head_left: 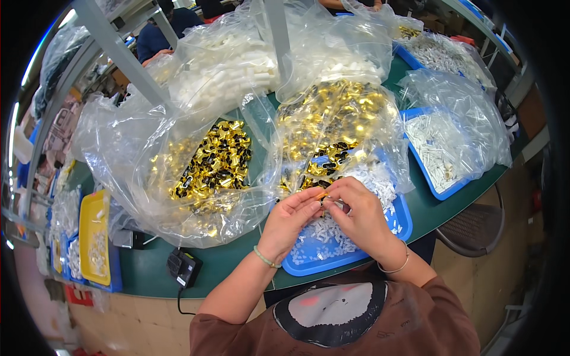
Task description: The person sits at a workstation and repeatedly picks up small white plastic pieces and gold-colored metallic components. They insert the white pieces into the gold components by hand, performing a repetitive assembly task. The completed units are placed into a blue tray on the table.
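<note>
My left hand [289,218] and my right hand [361,216] meet over a blue tray [323,265], fingers pinched together. Between the fingertips is a small gold-and-black part [322,198], mostly covered by them, so its exact form cannot be made out. Beneath, the tray holds many small white plastic pieces [326,234]. Just beyond my fingers, gold-and-black parts [325,160] spill from the mouth of a clear plastic bag [297,118] onto the tray's far side. To the left, another open clear bag [127,160] holds more gold-and-black parts [222,154].
Clear bags of white tubular pieces [231,71] lie at the back. A blue tray of white sticks [436,190] sits right, near a chair [475,228]. Left are a yellow tray [105,237] and a black boxy device [184,267] with a cable. Grey posts [119,53] rise ahead.
</note>
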Demonstrator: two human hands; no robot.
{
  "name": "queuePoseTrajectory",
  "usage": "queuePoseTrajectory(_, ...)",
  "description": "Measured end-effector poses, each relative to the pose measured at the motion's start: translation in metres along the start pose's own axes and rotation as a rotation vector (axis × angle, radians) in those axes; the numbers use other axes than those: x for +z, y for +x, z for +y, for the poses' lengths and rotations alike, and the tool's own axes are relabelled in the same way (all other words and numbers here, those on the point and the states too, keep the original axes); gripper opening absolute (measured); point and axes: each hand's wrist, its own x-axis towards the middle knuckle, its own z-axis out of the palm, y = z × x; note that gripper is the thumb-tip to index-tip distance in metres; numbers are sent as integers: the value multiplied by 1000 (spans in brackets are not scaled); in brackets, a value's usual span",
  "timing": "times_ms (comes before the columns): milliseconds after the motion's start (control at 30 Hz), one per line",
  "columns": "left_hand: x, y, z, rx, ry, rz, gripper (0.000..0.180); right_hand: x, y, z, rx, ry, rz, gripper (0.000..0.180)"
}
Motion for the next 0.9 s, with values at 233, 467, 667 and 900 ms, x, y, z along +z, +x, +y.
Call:
queuePoseTrajectory(233,-1,0,-2,15,5,-12,33,3,-2,-3,44,-9,8,12)
queuePoseTrajectory(467,-1,0,-3,11,24,3,33,8,-3,0,49,10,32,16)
queuePoseTrajectory(667,-2,1,-4,35,15,-21,33,6,-3,0,76,35,28,17)
queuePoseTrajectory(900,-4,0,-2,-1,0,-10,30,3,-2,5,116,119,41,15)
